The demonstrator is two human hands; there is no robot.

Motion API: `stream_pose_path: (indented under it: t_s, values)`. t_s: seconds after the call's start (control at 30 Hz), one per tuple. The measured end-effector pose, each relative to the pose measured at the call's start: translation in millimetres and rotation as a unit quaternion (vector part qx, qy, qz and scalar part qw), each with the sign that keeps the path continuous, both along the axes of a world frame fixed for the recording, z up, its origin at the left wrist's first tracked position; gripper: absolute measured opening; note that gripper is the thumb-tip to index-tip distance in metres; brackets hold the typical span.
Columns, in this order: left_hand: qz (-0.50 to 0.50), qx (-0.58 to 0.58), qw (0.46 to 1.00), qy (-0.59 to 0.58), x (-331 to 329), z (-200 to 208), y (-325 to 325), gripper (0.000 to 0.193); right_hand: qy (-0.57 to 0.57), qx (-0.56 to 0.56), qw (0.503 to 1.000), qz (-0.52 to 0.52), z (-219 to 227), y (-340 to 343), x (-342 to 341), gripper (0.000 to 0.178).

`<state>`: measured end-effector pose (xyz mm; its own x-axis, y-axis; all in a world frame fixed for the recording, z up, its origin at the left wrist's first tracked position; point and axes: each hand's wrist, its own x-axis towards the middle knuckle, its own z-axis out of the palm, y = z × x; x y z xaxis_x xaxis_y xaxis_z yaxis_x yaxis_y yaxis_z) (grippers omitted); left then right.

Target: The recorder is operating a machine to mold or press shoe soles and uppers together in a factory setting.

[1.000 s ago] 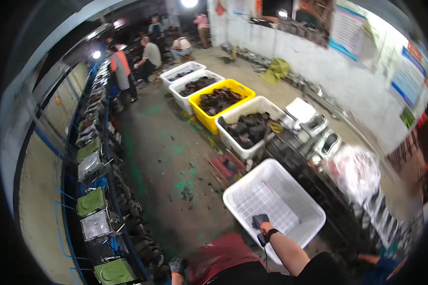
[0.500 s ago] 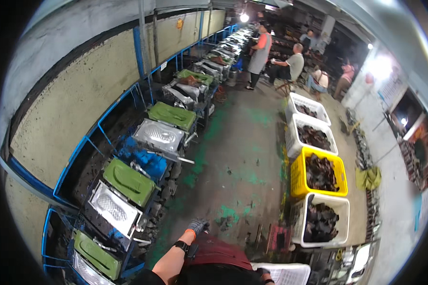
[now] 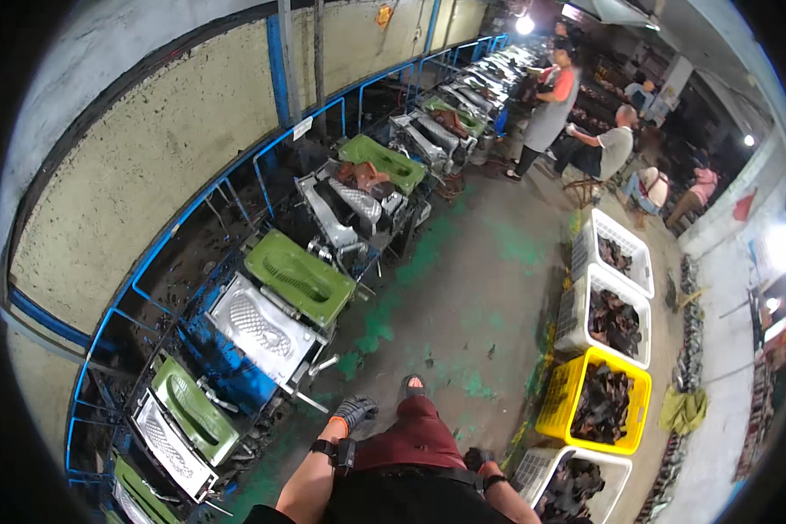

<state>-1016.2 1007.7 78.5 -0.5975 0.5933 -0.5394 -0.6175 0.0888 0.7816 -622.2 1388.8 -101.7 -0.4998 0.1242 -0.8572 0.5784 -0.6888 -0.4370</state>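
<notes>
My left hand (image 3: 355, 410), in a dark striped work glove with an orange cuff, hangs beside my dark red trousers, its fingers loosely bent and nothing visible in them. Nearest to it is the handle bar of a metal shoe-sole mould (image 3: 260, 327), which lies opened on the line with its green lid half (image 3: 299, 278). My right hand (image 3: 479, 460), in a dark glove, is low by my right thigh; its fingers are too dark to make out. Close to that hand stands a white crate (image 3: 617, 476) filled with dark pieces.
More opened moulds (image 3: 176, 445) line the blue railing (image 3: 140, 271) on the left. A yellow crate (image 3: 550, 415) and white crates (image 3: 576, 319) form a row on the right. Ahead, a person in an apron (image 3: 550, 109) stands by the moulds; another person (image 3: 616, 148) sits nearby.
I have moved forward along the aisle, and the view has turned left. The moulds and crates sit lower in the picture, and my right hand and one foot now show.
</notes>
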Motion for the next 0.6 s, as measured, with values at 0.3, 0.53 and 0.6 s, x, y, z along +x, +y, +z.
stream_pose_path:
  t_s: [0.3, 0.53, 0.6]
  values:
    - [0.064, -0.185, 0.953, 0.232, -232.6, 106.5, 170.0, 0.030, 0.100, 0.270, 0.923, 0.254, 164.7, 157.2, -533.0, 0.023]
    - [0.156, -0.323, 0.815, 0.455, -454.1, 83.7, 253.8, 0.059, 0.052, 0.318, 0.885, 0.335, 263.0, 118.1, -748.3, 0.022]
    - [0.207, -0.314, 0.791, 0.482, -516.3, 112.2, 273.4, 0.055, 0.096, 0.318, 0.868, 0.368, 302.6, 102.8, -789.2, 0.021]
